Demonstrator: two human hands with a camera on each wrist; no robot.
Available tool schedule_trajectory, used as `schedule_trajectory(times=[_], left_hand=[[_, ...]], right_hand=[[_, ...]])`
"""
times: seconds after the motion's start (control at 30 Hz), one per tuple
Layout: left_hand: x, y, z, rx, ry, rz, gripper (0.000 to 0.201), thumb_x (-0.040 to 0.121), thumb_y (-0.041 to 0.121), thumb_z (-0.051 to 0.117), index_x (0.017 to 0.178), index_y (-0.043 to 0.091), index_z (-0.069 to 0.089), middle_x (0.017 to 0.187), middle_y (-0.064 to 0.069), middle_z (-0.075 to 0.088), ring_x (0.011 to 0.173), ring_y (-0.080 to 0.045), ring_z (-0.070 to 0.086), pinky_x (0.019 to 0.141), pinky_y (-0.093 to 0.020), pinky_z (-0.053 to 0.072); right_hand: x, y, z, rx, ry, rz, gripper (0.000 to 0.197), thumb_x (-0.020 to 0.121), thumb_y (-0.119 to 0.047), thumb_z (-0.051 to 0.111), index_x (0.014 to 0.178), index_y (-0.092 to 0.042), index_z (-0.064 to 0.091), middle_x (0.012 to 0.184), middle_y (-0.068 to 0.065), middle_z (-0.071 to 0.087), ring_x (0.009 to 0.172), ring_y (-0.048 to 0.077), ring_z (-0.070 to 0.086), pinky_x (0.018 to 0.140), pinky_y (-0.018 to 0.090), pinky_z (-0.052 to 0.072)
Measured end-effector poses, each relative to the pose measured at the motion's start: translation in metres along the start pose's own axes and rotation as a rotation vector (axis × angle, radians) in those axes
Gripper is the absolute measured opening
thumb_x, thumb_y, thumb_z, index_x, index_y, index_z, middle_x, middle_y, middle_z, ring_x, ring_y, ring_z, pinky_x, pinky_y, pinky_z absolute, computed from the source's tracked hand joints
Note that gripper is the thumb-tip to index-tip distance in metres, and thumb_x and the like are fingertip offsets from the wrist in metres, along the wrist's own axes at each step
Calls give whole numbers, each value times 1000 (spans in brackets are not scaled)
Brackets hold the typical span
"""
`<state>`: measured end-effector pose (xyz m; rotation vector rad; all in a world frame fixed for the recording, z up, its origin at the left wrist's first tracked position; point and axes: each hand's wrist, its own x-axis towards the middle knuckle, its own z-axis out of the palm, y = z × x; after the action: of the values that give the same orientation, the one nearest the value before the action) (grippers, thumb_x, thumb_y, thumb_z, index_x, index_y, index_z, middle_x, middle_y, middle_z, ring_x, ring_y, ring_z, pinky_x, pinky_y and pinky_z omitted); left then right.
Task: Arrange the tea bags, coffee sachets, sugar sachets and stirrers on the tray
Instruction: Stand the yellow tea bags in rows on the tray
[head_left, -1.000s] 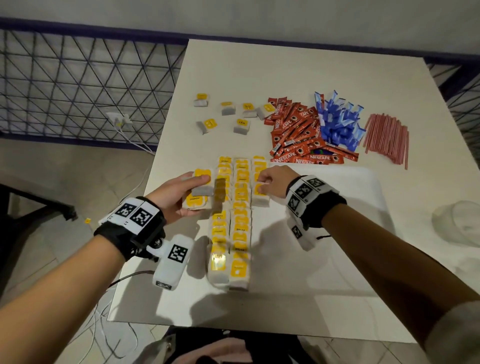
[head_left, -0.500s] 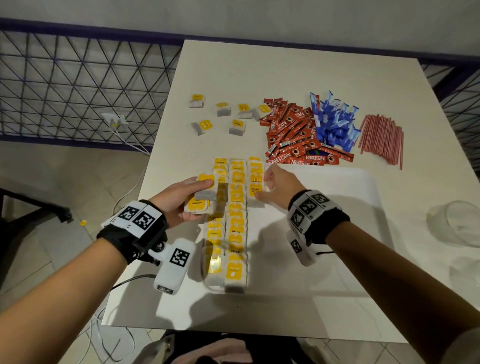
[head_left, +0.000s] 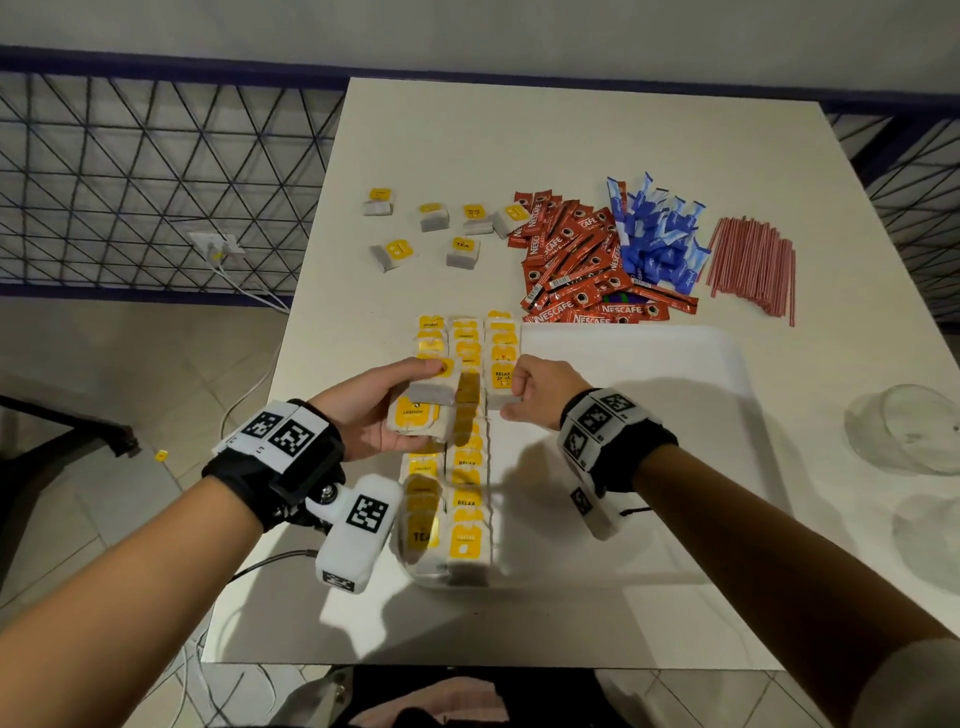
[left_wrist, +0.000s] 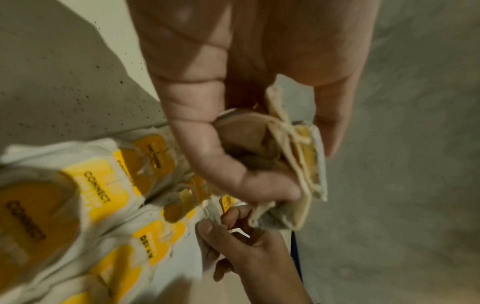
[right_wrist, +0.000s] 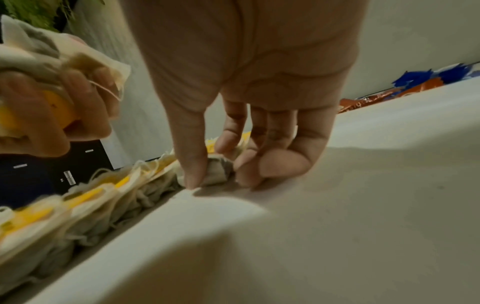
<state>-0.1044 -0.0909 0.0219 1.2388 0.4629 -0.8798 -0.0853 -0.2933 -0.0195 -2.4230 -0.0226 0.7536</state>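
Note:
Three rows of yellow-tagged tea bags (head_left: 465, 462) lie along the left side of the white tray (head_left: 649, 415). My left hand (head_left: 423, 405) grips a small stack of tea bags (head_left: 418, 415) just above the left row; the stack (left_wrist: 293, 164) shows between thumb and fingers. My right hand (head_left: 511, 397) pinches the nearest tea bag (right_wrist: 215, 170) of the short right row, fingertips down on the tray. Beyond the tray lie loose tea bags (head_left: 431, 218), red coffee sachets (head_left: 571, 260), blue sugar sachets (head_left: 660, 234) and red stirrers (head_left: 753, 265).
A clear glass lid or bowl (head_left: 904, 431) sits at the table's right edge. A metal grid railing (head_left: 156, 182) and a wall socket with cables (head_left: 218, 244) stand left of the table. The tray's right part is bare white.
My right hand has closed its fingers on the near tea bag of the right row. The left hand with its stack has barely moved.

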Motion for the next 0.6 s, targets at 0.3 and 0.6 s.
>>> schedule_trajectory(times=[0.3, 0.6], left_hand=[[3, 4, 13, -39, -104, -48, 16, 76, 12, 51, 91, 11, 58, 69, -8, 68, 53, -21, 67, 42, -27, 54], [8, 11, 34, 131, -208, 43, 37, 78, 1, 59, 114, 9, 56, 81, -3, 72, 59, -9, 69, 60, -23, 58]], right_hand=[[-25, -21, -29, 608, -115, 72, 27, 94, -41, 46, 85, -18, 56, 74, 3, 57, 58, 14, 51, 52, 25, 41], [-41, -25, -38, 751, -50, -5, 8, 85, -12, 64, 81, -16, 58, 75, 3, 57, 65, 10, 53, 59, 22, 45]])
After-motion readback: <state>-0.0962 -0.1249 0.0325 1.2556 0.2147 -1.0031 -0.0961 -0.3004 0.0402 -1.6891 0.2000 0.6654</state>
